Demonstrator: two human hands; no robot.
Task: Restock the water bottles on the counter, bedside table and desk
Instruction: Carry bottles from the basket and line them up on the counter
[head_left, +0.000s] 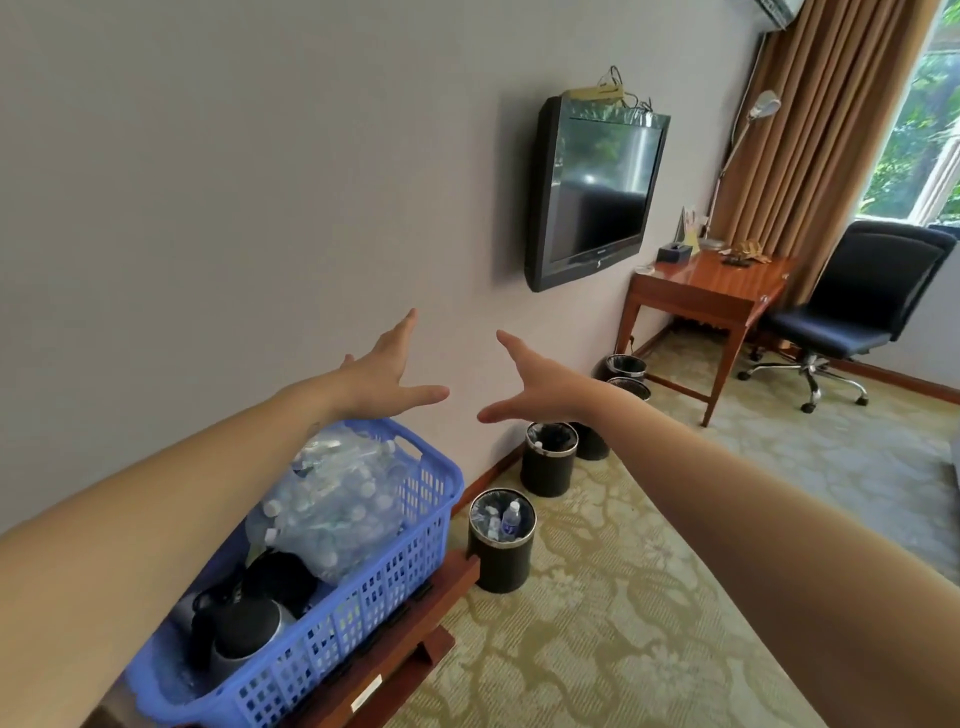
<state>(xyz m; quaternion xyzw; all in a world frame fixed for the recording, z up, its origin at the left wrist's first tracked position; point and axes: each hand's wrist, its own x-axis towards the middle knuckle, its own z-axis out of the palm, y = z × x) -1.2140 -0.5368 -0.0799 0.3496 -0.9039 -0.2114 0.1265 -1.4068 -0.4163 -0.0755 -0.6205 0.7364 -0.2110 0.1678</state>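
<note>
- Water bottles (337, 499), clear with white caps, are lying heaped in plastic wrap inside a blue basket (421, 525).
- Dark kettle (244, 623) is sitting in the near end of the same basket, just beside the bottles.
- The basket is resting on a low bench (457, 571) of brown wood against the wall.
- The left hand (387, 371) is stretching forward above the basket's far end, its fingers straight and spread, gripping nothing.
- The right hand (535, 382) is reaching out beside it in the same way, fingers apart and bare; the two hands are not touching.
- A black bin (501, 556) is standing on the carpet (649, 623) just beside the low bench, with a single bottle (511, 519) showing inside it.
- A second bin (549, 467) is standing further along the wall.
- A dark television (597, 192) is hanging on the wall beyond the hands.
- A far bench (717, 291) is standing by the curtain (821, 130), with a black chair (852, 306) drawn up near it.
</note>
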